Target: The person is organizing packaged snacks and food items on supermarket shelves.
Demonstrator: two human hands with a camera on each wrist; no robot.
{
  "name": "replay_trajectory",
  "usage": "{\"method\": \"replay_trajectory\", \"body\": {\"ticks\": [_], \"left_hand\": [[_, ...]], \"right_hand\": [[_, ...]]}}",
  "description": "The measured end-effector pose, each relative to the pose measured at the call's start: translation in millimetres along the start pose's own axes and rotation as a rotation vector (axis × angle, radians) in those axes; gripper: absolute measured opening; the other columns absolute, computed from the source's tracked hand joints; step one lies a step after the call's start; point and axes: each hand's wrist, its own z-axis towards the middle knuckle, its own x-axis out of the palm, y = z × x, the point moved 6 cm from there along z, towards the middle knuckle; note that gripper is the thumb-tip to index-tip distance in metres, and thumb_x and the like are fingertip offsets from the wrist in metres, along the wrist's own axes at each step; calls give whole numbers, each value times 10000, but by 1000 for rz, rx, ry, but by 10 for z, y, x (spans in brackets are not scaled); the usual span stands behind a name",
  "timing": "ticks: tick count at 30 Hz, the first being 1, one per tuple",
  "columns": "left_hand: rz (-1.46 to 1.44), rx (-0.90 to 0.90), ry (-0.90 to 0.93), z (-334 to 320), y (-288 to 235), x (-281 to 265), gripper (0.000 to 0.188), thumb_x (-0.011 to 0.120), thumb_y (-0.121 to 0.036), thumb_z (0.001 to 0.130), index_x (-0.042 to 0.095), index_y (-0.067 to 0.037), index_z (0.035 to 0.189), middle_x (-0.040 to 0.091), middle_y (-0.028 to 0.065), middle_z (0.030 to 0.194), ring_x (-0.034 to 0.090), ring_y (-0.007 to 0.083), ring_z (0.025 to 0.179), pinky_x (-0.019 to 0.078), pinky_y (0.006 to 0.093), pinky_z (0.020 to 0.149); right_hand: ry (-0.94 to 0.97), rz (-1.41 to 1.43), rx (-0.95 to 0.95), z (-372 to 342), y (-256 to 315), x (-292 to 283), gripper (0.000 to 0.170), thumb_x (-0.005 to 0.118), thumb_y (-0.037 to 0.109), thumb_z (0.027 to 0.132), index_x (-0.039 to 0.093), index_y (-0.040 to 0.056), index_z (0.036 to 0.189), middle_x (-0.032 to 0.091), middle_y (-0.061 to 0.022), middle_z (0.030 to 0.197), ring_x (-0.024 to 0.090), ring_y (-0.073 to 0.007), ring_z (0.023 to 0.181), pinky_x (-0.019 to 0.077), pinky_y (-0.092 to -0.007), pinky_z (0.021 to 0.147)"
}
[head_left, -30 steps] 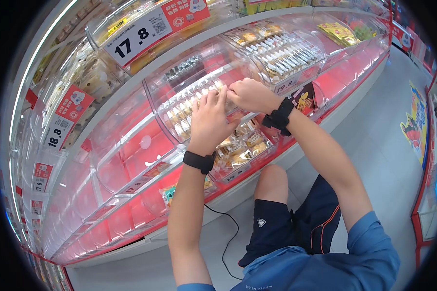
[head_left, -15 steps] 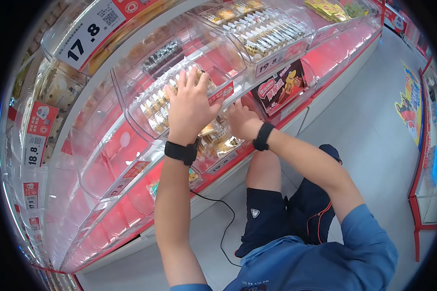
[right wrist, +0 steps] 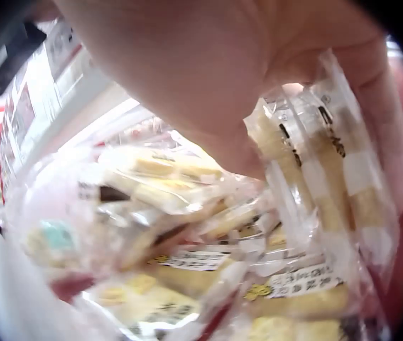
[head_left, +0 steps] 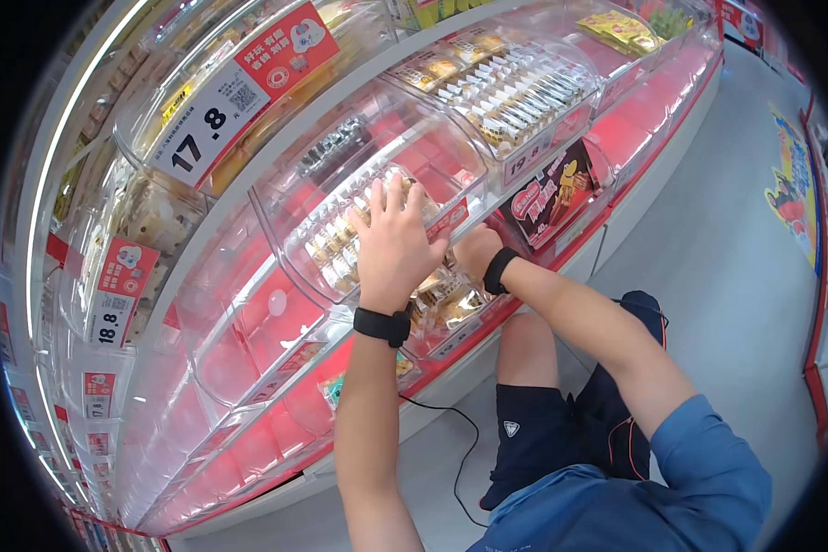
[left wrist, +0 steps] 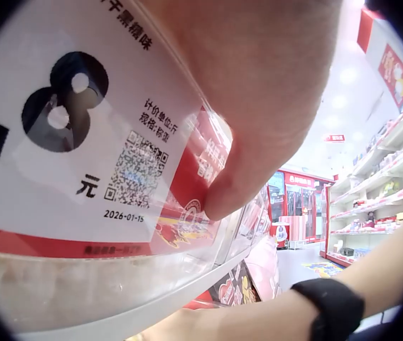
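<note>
Fingers spread, the left hand point(head_left: 396, 248) lies over rows of wrapped snacks point(head_left: 327, 235) in a clear bin. Its thumb touches the bin's front by the price label point(left wrist: 127, 142) in the left wrist view. Lower down, the right hand point(head_left: 477, 252) reaches into the bin beneath, partly hidden by the upper bin's front. In the right wrist view the right hand point(right wrist: 258, 78) holds several upright wrapped sticks point(right wrist: 325, 167) between thumb and fingers, above loose wrapped pieces point(right wrist: 180, 273).
A bin of wrapped snacks point(head_left: 529, 97) marked 19.8 sits up and to the right. A dark snack box point(head_left: 552, 198) stands right of the right hand. Price labels point(head_left: 239, 92) line the shelves at left. A black cable point(head_left: 469, 451) hangs near the person's legs.
The right hand has gone from the upper bin's front down into the lower bin. The left hand has spread its fingers over the upper snacks. The head view has shifted.
</note>
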Motion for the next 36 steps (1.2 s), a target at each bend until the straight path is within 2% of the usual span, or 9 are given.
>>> {"method": "replay_trajectory", "body": {"ticks": [1, 2, 9, 13, 19, 24, 28, 31, 36], "left_hand": [[0, 0, 1, -9, 2, 7, 617, 690, -345, 743, 497, -83, 1267, 425, 168, 1397, 358, 383, 1323, 284, 632, 1020], [1, -7, 10, -12, -2, -5, 623, 692, -345, 745, 490, -85, 1274, 423, 167, 1399, 357, 380, 1324, 285, 631, 1020], [9, 11, -17, -28, 38, 45, 679, 685, -357, 721, 475, -74, 1301, 419, 147, 1400, 359, 358, 1325, 293, 644, 1004], [-16, -28, 39, -45, 54, 41, 655, 690, -350, 734, 466, -72, 1283, 396, 139, 1428, 315, 347, 1360, 269, 630, 1035], [-41, -21, -11, -41, 25, 39, 644, 663, -313, 709, 493, -65, 1279, 413, 140, 1408, 332, 335, 1343, 278, 649, 1022], [-5, -20, 15, -41, 46, 57, 665, 675, -329, 702, 490, -51, 1277, 407, 147, 1414, 332, 333, 1344, 275, 645, 1024], [-9, -29, 34, -43, 24, 8, 685, 694, -333, 708, 470, -62, 1296, 403, 158, 1415, 323, 348, 1350, 275, 628, 1037], [-23, -33, 40, -33, 23, 9, 691, 695, -340, 723, 455, -64, 1310, 395, 158, 1424, 314, 353, 1357, 268, 624, 1045], [-124, -59, 21, -44, 46, -2, 698, 676, -332, 732, 439, -28, 1314, 399, 167, 1420, 302, 356, 1363, 227, 615, 1067]], "right_hand": [[175, -124, 6, -159, 22, -140, 327, 517, 196, 856, 589, 47, 1139, 648, -232, 958, 670, -332, 803, 553, -409, 664], [-23, -2, -15, -209, -57, -61, 352, 549, 172, 824, 579, 12, 1136, 628, -238, 776, 667, -301, 732, 555, -410, 632], [-247, -51, -598, -1143, 75, -1331, 677, 674, 216, 745, 435, 200, 1379, 581, -74, 862, 612, -218, 754, 506, -334, 595], [119, 359, -377, -1332, -401, -1909, 696, 698, 171, 758, 415, 141, 1393, 613, -104, 1077, 639, -243, 912, 531, -353, 726], [-130, 1038, -189, -1467, -800, -2283, 689, 677, 146, 822, 355, 34, 1420, 542, -114, 1283, 543, -147, 1106, 419, -284, 952], [-425, 1107, -192, -1218, -607, -2459, 670, 675, 164, 833, 366, 57, 1418, 568, -150, 1231, 568, -158, 1065, 452, -297, 900], [-765, 710, -202, -915, -436, -2638, 668, 661, 179, 824, 358, 84, 1412, 596, -220, 1115, 646, -294, 928, 516, -352, 752], [-914, 393, -216, -705, -184, -2646, 713, 670, 201, 806, 332, 91, 1423, 610, -167, 1008, 637, -305, 845, 516, -382, 665], [-822, 79, -117, -280, 96, -2365, 743, 673, 207, 774, 315, 75, 1411, 547, -112, 836, 615, -265, 715, 521, -320, 591]]}}
